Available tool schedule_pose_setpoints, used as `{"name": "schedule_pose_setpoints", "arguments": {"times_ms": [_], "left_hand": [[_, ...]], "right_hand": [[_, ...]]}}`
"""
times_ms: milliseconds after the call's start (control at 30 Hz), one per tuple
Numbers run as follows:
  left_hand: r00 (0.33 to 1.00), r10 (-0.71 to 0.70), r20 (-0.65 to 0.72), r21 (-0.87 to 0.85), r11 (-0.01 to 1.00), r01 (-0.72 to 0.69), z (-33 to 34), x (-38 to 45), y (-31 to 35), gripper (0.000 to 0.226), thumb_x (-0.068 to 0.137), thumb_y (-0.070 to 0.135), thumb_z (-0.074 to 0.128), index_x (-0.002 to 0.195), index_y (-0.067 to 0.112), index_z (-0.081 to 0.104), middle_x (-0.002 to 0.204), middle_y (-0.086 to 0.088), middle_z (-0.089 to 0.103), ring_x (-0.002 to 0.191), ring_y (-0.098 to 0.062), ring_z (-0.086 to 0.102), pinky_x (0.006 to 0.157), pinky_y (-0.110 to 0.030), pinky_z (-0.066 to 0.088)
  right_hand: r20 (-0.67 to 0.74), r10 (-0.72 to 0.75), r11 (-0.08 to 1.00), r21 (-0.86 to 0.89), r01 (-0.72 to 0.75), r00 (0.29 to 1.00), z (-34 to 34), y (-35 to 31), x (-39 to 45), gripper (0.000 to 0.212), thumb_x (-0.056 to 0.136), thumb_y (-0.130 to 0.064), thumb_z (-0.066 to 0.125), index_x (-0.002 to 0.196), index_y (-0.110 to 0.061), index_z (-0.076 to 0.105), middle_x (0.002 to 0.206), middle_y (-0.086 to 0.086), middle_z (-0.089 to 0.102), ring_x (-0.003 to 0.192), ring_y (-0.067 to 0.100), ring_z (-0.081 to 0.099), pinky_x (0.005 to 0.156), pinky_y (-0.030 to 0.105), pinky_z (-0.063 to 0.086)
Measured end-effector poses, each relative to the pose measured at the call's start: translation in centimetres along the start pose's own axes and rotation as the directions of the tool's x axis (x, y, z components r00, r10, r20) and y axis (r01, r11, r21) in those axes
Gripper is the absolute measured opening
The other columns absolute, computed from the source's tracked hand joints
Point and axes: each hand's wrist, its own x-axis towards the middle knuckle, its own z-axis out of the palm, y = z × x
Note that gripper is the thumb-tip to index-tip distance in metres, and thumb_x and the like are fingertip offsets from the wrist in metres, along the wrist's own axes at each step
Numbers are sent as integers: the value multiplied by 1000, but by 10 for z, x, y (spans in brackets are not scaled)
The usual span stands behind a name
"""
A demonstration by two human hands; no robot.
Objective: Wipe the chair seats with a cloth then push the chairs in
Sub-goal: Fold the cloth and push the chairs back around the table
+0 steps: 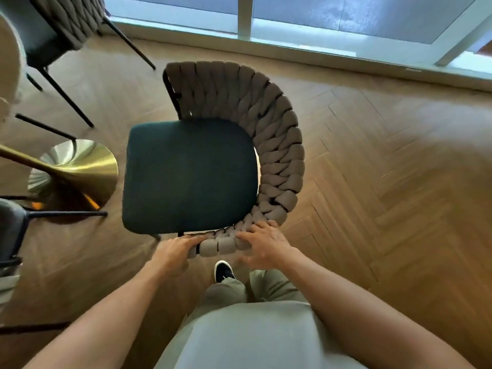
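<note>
No cloth shows anywhere, and both hands are on the chair [213,161], so the wiping of this seat looks finished and the pushing-in part looks like the step going on. That is a guess, because the seat itself gives no sign of being wiped or not.

The left hand [175,249] holds the near end of the woven back [269,134], with its fingers curled over the padded edge. The right hand [266,243] lies on the same woven edge just to the right. Its fingers are spread and bent over the top, but the picture is blurry there, so I cannot tell if it really grips or just presses.

The chair stands in the middle of the wood floor [386,182], turned so its seat [190,177] points left, toward the gold table base [87,166]. The seat's left edge is near that base but not touching it. So the chair is not pushed in yet.

The seat is dark green, soft-looking and flat, with round corners. The back is made of fat grey-brown braided strips that curve around the far and right sides. Thin black legs peek out below.

Another chair [53,30] of the same kind stands far left, and part of one more chair [10,230] shows at the near left edge. I cannot tell if those still need doing.
</note>
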Motion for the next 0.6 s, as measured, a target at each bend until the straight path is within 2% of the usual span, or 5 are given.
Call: {"name": "schedule_pose_setpoints", "arguments": {"times_ms": [200, 300, 433, 500, 600], "left_hand": [[968, -250, 6, 31, 968, 249, 4, -5, 0, 54, 86, 19, 60, 134, 38, 46, 131, 5, 56, 124, -21, 49, 112, -50, 29], [977, -211, 24, -32, 977, 212, 2, 8, 50, 49, 84, 28, 62, 131, 32, 49, 130, 3, 56, 125, -23, 47, 113, -52, 25], [993, -114, 28, -317, 941, 117, -5, 46, 143, 49, 86, 31, 61, 132, 27, 47, 126, -1, 59, 115, -24, 55, 100, -42, 43], [979, -197, 47, -443, 875, 197, -17, 72, 189, 57, 85, 39, 61, 135, 19, 44, 128, -7, 57, 118, -27, 53, 99, -41, 45], [928, -371, 26, -458, 821, 341, -26, 100, 236, 78, 84, 52, 60, 147, 23, 24, 139, -10, 48, 131, -30, 42, 111, -50, 31]], "right_hand": [[83, -190, 978, 108, 181, 978, -20, 7, 17, 62, 83, -53, 64, 140, -40, 42, 136, -5, 53, 124, 21, 46, 104, 40, 36], [165, -238, 956, -136, 261, 957, -51, 61, 31, 67, 83, -55, 64, 142, -41, 36, 145, -4, 43, 138, 22, 30, 116, 47, 19], [191, -314, 799, -476, 368, 930, -112, 153, 70, 63, 80, -58, 61, 138, -40, 42, 145, -5, 44, 142, 24, 26, 117, 45, 11], [204, -346, 732, -551, 400, 916, -149, 183, 93, 64, 79, -61, 60, 137, -40, 44, 148, -7, 41, 145, 24, 18, 117, 48, 6], [223, -399, 637, -631, 443, 890, -194, 208, 126, 71, 77, -67, 60, 141, -44, 39, 151, -9, 36, 147, 26, 12, 116, 54, 0]]}}
